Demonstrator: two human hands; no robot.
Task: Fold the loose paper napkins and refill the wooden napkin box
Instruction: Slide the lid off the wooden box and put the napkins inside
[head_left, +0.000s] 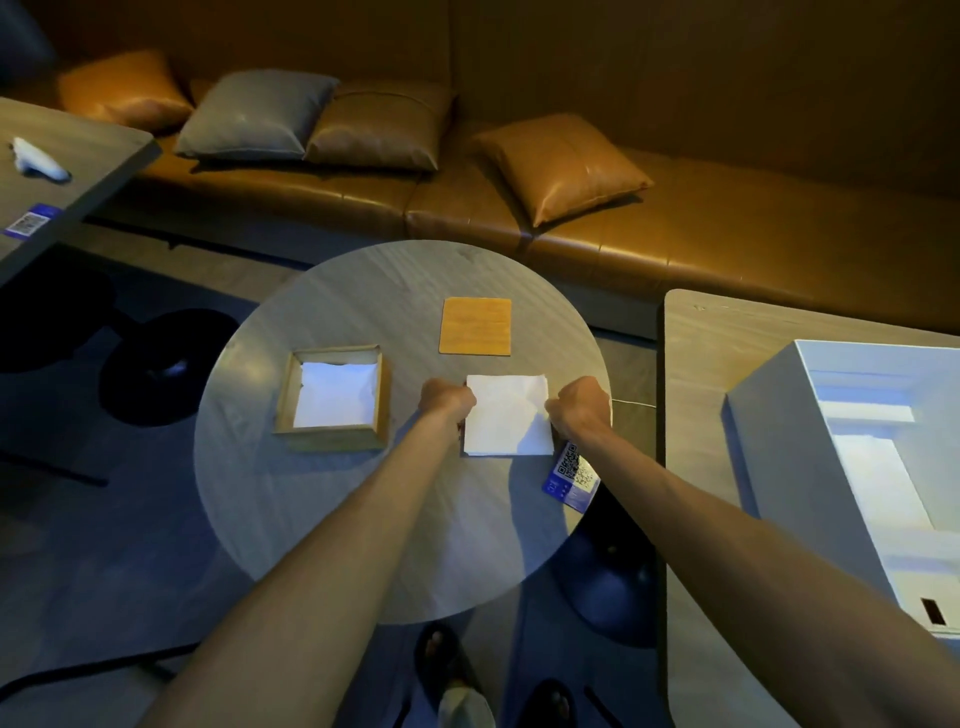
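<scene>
Grip: left hand (447, 400), right hand (579, 402) pinch white square paper napkin (508, 415) sides.
Fold: we advise matching corners before creasing.

Four cushions (254, 117), one box (332, 439), perhaps two napkins (506, 415).

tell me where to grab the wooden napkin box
Grip the wooden napkin box by its left and right walls from above: it sits flat, open-topped, walls upright, and the napkins inside lie below the rim.
</scene>
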